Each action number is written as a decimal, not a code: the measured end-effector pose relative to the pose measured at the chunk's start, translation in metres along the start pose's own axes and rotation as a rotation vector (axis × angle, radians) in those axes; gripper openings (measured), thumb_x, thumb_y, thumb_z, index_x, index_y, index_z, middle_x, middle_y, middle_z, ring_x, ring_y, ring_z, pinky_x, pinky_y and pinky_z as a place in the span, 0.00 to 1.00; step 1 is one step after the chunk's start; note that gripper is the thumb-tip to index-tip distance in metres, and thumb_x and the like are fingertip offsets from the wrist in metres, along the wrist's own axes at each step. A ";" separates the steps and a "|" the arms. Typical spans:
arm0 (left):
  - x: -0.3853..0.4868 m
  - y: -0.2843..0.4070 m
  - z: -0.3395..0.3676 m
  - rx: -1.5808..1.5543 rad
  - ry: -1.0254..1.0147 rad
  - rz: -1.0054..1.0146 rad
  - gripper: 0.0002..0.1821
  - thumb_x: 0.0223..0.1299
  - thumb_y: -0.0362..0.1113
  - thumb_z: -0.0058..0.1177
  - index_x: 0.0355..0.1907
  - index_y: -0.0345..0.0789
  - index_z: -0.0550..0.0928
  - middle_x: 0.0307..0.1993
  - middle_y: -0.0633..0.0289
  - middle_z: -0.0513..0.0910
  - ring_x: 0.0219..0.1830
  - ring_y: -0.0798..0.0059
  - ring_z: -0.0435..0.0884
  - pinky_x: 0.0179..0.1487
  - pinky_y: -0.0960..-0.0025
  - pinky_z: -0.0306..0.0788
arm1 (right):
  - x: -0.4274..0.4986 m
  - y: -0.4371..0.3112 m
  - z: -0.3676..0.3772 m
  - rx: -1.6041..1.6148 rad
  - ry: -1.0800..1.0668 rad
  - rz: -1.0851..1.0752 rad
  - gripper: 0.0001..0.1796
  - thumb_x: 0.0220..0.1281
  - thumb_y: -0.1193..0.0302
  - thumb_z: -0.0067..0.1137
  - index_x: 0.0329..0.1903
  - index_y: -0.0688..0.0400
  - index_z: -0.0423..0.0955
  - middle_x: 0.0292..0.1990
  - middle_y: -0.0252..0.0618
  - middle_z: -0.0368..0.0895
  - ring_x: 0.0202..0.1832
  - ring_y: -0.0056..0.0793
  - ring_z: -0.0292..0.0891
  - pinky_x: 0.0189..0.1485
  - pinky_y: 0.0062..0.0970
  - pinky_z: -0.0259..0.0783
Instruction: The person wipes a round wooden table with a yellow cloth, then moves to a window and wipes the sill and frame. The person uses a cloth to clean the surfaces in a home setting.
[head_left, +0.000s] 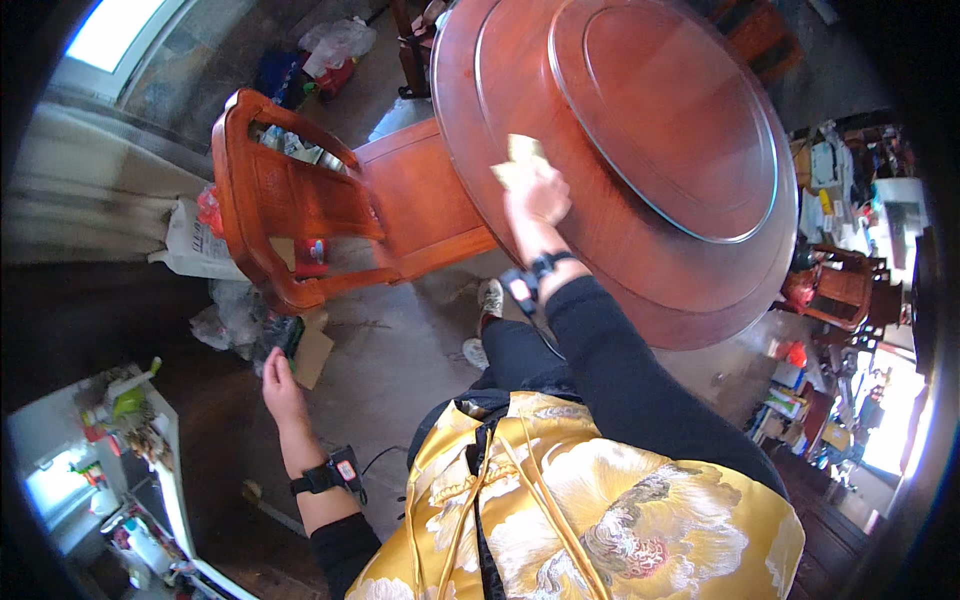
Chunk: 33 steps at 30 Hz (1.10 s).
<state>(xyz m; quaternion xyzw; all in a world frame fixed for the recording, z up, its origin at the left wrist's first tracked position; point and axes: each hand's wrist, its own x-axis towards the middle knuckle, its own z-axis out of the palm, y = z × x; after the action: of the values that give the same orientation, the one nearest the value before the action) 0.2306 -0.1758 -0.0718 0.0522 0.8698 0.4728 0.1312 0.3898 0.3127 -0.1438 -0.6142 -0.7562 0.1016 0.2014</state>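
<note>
My right hand (538, 193) is closed around a pale yellow cloth (525, 154), over the near left part of a round reddish-brown wooden table (510, 82). The tabletop has a glossy, clear layer, and a raised round turntable (675, 112) stands at its middle. My left hand (283, 382) hangs low at the left, away from the table, with nothing in it; its fingers are extended and close together. Black straps with small devices circle both wrists. Whether the cloth presses on the tabletop at every point cannot be told.
A wooden armchair (300, 191) stands left of the table, its seat partly under the tabletop. Plastic bags (232, 315) and a piece of cardboard (313, 352) lie on the floor behind it. Another wooden chair (844, 289) and cluttered shelves stand at the right. My feet are beside the table.
</note>
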 end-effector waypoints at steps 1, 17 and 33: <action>0.019 0.021 -0.001 -0.115 0.056 -0.009 0.20 0.73 0.41 0.44 0.57 0.28 0.76 0.52 0.58 0.80 0.53 0.73 0.76 0.60 0.70 0.67 | -0.006 -0.040 0.011 0.200 -0.023 -0.057 0.22 0.50 0.48 0.59 0.31 0.55 0.83 0.28 0.47 0.84 0.33 0.50 0.83 0.36 0.46 0.77; 0.121 0.130 0.065 0.285 0.097 0.443 0.35 0.75 0.52 0.35 0.72 0.27 0.53 0.72 0.42 0.54 0.73 0.53 0.54 0.74 0.60 0.47 | 0.028 0.030 0.002 -0.238 0.136 -0.188 0.14 0.56 0.64 0.55 0.46 0.44 0.79 0.32 0.40 0.75 0.35 0.45 0.74 0.33 0.49 0.68; 0.260 0.206 0.078 0.548 -0.202 0.676 0.32 0.71 0.48 0.45 0.73 0.41 0.58 0.75 0.47 0.45 0.76 0.51 0.46 0.74 0.56 0.47 | 0.009 0.134 -0.061 -0.321 0.066 0.777 0.22 0.58 0.66 0.55 0.57 0.39 0.73 0.51 0.44 0.70 0.53 0.47 0.68 0.56 0.44 0.68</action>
<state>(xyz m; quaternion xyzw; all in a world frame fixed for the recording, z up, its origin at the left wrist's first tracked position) -0.0044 0.0563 0.0133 0.4123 0.8799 0.2336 0.0348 0.5337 0.3459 -0.1409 -0.8803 -0.4676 0.0313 0.0739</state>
